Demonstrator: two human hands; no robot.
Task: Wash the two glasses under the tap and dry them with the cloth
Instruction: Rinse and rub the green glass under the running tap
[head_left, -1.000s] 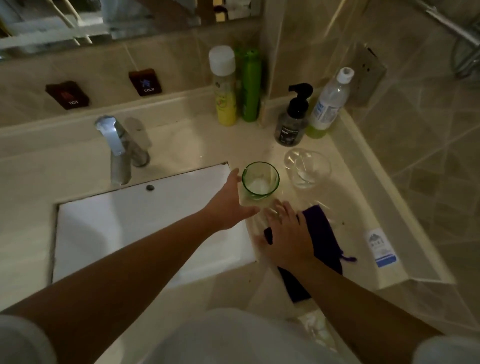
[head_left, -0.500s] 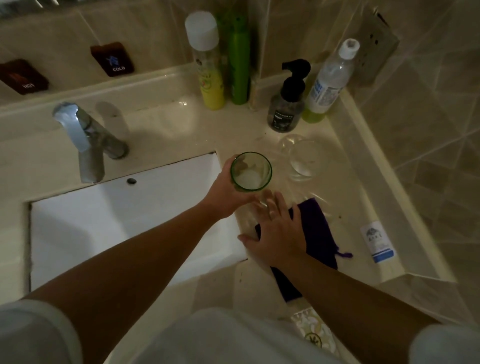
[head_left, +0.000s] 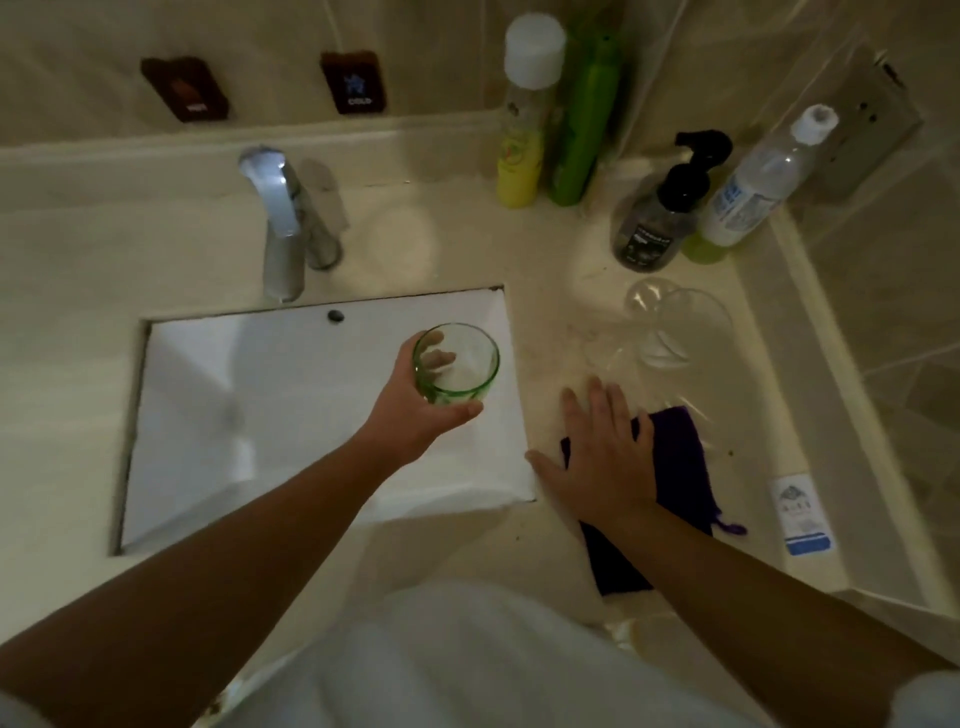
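Note:
My left hand (head_left: 415, 415) grips the green-tinted glass (head_left: 457, 364) upright over the right part of the white sink basin (head_left: 291, 405). The chrome tap (head_left: 278, 223) stands behind the basin, to the left of the glass. A clear glass (head_left: 675, 327) sits on the counter at the right, apart from both hands. My right hand (head_left: 602, 452) lies flat with spread fingers on the counter, partly over the dark purple cloth (head_left: 680, 452).
Behind the clear glass stand a black pump bottle (head_left: 660, 218) and a clear bottle (head_left: 753, 187). A yellow bottle (head_left: 519, 130) and a green can (head_left: 582, 119) stand against the back wall. A small white packet (head_left: 802, 514) lies near the counter's right edge.
My left hand has lifted the green glass off the counter and carried it left, over the basin. My right hand has stayed on the cloth.

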